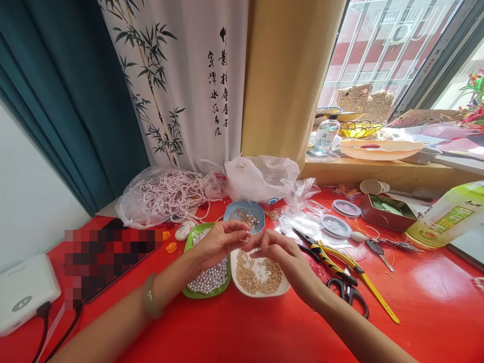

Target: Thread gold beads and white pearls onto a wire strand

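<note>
My left hand is closed in a pinch above the green dish, with a small pale bead at its fingertips. Facing it, my right hand pinches a thin thread or wire, too fine to make out fully. Both hands hover close together over the white dish, which holds small gold beads. Silvery pearl beads fill the green dish, partly hidden by my left hand and forearm. Behind my hands, a blue dish holds mixed small pieces.
Right of my hands lie pliers, yellow-handled tweezers and black scissors. Farther right are a tin box and a bottle. Pearl strands in plastic lie behind. A white device with cables sits left.
</note>
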`<state>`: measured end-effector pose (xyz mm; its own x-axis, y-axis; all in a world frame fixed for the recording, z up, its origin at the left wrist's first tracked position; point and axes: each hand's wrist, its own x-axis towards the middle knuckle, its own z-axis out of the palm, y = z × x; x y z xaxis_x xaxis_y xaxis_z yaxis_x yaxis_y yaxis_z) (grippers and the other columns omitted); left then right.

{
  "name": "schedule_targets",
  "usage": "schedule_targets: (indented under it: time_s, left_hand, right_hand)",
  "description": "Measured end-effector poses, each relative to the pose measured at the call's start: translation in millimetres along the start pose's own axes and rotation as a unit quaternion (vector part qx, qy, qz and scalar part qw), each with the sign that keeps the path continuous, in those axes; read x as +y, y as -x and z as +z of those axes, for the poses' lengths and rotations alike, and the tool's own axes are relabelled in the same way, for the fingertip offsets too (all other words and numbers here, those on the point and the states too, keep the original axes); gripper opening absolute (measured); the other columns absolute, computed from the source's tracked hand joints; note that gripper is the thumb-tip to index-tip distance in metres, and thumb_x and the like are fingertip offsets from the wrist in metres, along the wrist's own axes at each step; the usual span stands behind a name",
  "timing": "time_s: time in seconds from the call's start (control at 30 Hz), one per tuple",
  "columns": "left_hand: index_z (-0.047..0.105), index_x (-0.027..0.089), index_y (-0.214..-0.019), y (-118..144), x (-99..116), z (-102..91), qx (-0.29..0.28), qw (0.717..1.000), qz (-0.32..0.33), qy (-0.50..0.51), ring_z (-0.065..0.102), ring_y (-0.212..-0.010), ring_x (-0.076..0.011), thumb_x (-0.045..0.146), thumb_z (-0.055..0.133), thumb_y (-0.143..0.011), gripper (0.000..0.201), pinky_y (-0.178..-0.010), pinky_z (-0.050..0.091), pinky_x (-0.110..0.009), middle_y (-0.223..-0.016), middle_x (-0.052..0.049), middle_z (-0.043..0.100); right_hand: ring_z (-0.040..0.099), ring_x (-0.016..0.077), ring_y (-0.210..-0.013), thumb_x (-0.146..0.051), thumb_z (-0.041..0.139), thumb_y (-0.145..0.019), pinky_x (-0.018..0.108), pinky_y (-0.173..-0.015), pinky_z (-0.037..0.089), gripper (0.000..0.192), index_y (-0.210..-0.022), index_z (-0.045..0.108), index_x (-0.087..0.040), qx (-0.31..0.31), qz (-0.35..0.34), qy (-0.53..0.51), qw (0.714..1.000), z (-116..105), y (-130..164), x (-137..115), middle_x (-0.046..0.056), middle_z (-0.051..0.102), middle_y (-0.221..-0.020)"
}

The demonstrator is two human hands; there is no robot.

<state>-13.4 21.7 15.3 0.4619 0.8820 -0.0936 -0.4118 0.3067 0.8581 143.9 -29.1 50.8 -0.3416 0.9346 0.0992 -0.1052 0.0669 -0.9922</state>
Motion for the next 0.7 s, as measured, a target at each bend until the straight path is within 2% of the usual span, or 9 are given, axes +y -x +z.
schedule_targets:
  time_s: [0.23, 0.7]
  left_hand:
    - [0.063, 0.011, -0.073, 0.9, -0.2, 1.2, -0.026, 0.999, -0.002, -0.017, 0.053, -0.058, -0.008, 0.019, 0.07, -0.057, 0.02, -0.061, 0.039, -0.021, -0.06, -0.001, 0.059]
    - [0.064, 0.011, -0.07, 0.4, -0.3, 1.4, -0.011, 1.0, -0.007, -0.016, 0.055, -0.058, -0.0079, 0.017, 0.071, -0.055, 0.018, -0.059, 0.042, -0.019, -0.063, -0.001, 0.061]
  right_hand:
    - [0.05, 0.0152, -0.075, -0.017, 0.042, -0.066, 0.031, -0.074, 0.039, 0.012, -0.055, 0.044, -0.018, 0.001, -0.001, 0.027, 1.0, 0.4, -0.7, 1.1, 0.003, 0.058, -0.075]
    - [0.051, 0.0156, -0.077, -0.016, 0.043, -0.066, 0.031, -0.076, 0.039, 0.012, -0.054, 0.042, -0.018, -0.017, 0.002, 0.012, 1.0, -0.9, -3.0, 3.3, 0.002, 0.056, -0.073]
